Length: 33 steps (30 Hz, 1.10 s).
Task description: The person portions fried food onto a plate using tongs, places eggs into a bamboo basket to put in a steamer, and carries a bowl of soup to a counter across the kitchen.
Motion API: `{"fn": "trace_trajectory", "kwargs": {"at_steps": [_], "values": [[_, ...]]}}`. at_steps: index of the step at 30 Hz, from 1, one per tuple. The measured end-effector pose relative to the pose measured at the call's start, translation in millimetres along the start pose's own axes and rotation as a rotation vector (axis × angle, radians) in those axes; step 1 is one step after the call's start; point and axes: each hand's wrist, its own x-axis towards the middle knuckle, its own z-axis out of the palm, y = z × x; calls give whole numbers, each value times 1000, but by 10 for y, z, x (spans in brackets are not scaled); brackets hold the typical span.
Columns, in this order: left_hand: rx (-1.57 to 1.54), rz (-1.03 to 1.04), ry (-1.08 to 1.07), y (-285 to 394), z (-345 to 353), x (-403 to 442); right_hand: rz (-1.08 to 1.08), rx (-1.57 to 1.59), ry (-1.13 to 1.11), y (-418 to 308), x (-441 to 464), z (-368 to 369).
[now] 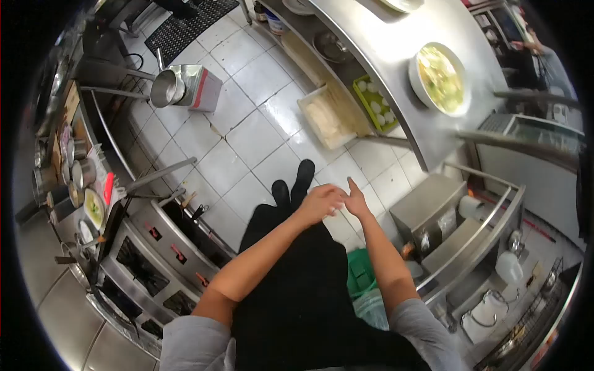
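My left hand (pixel 321 203) and my right hand (pixel 355 201) meet in front of the black apron, above the tiled floor. The left fingers reach across to the right hand and touch or overlap it; what lies between them, if anything, is too small to make out. On my right hand the thumb points up, apart from the fingers, whose tips are partly hidden. Neither hand touches any of the surrounding kitchen things. A white bowl of soup-like food (pixel 440 79) stands on the steel counter (pixel 383 46), up and to the right of both hands.
At the left is a stove (pixel 145 247) with pots and a red-handled utensil. A saucepan (pixel 167 88) rests on a tin on the floor. Green egg tray (pixel 376 104) and white tub (pixel 325 117) sit under the counter. A green bin (pixel 361 272) is right of the apron. Another person is at upper right.
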Motion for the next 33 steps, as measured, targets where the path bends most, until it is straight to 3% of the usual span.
{"fn": "trace_trajectory", "kwargs": {"at_steps": [1,4,7,10,11,13,17,23,25,27,29,31,33], "values": [[-120,-202,158,-345,-278,276,58,-250,77,-206,339,40],[-229,-330,337,-1106,-963,1105,-95,-489,213,-42,1517,48],[-294,-384,393,-1332,-1388,1944,-189,-758,309,43,2417,-101],[-275,-289,401,-1713,-1684,2883,-130,-970,465,-93,2918,-337],[-261,-278,394,-1834,-1730,3204,-20,-881,438,-23,3086,-453],[-352,-228,352,-1581,-1712,3515,196,-688,377,133,3343,-607],[-330,-344,473,-1056,-1405,3665,190,-1011,509,219,3324,-404],[-375,-370,377,-986,-1191,3997,333,-937,380,73,3356,-475],[-341,-354,331,-965,-1087,4302,238,-982,440,197,3327,-469],[-512,-323,33,-789,-1094,4605,157,-1008,465,300,3347,-488],[-511,-248,-135,-679,-1124,4774,115,-1017,447,364,3308,-532],[-362,-131,-149,-637,-1196,4737,132,-1052,423,347,3234,-591],[-410,-216,-59,-608,-1454,4591,184,-1022,384,319,3279,-627]]}}
